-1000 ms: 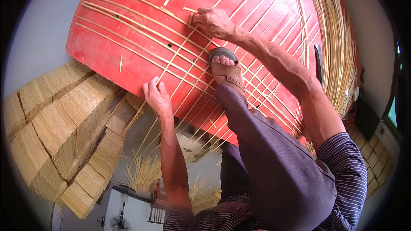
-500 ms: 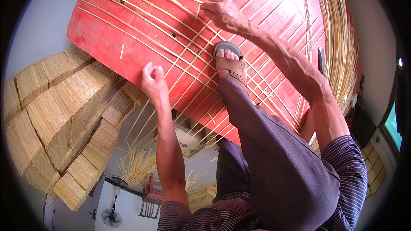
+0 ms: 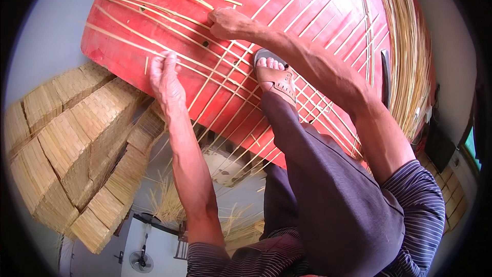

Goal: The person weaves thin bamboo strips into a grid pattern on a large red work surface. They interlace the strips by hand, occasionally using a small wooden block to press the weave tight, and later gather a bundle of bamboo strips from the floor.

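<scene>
A grid of thin pale bamboo strips (image 3: 220, 64) lies on a large red board (image 3: 333, 5). My left hand (image 3: 166, 74), at the board's lower left, pinches a long strip that runs toward the upper left. My right hand (image 3: 225, 23) is higher up, fingers curled down onto the strips at the upper middle and closed on one; the fingertips are partly hidden under the hand. My sandalled foot (image 3: 272, 74) rests on the crossed strips between my forearms, pinning part of the grid.
Stacked woven bamboo panels (image 3: 77, 138) are at the left. A long bundle of strips (image 3: 400, 56) lines the board's right side, beside a dark blade-like bar (image 3: 385, 74). Loose strips (image 3: 164, 200), a standing fan (image 3: 141, 260) and a door (image 3: 97, 256) show below; a window is far right.
My left hand has moved up and left and now holds a strip, with the left-side strips shifted and bowed. My right hand rose, then moved left and down along the strips.
</scene>
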Motion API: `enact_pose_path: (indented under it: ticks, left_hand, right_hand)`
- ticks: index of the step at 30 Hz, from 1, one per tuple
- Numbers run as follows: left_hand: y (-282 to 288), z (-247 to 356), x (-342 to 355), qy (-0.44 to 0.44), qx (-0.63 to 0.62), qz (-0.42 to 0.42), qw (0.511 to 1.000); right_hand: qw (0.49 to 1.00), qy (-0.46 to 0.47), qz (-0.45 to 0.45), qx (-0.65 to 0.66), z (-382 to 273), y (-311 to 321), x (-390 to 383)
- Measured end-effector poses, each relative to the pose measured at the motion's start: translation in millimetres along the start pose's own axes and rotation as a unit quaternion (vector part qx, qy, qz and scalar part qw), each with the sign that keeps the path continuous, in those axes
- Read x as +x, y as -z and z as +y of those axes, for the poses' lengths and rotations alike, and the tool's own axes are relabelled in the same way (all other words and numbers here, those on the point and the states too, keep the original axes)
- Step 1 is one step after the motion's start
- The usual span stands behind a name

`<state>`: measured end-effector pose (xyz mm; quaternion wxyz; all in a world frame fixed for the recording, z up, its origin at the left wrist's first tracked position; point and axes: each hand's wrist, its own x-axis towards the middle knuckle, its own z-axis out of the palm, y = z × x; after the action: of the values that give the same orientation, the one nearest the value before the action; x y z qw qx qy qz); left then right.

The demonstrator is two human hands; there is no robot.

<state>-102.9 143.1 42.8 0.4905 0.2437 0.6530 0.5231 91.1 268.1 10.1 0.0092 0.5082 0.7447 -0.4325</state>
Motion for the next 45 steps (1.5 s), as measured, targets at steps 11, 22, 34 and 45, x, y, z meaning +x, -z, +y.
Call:
enact_pose_path:
  ticks: [11, 22, 34, 45]
  left_hand:
    - [-2, 15, 54, 0.184, -0.055, -0.152, 0.969]
    - [-9, 19, 6, 0.038, -0.043, 0.166, 0.984]
    - [-5, 26, 51, 0.199, -0.077, -0.169, 0.962]
    - [-99, 67, 18, -0.057, -0.044, -0.182, 0.981]
  right_hand:
    - [0.975, -0.059, -0.121, 0.177, -18, 29, -1]
    - [0.976, -0.033, -0.104, 0.187, -13, 25, -2]
    - [0.996, 0.028, -0.007, 0.079, -12, 16, -6]
    - [0.976, 0.126, 0.179, 0.002, 58, -51, -24]
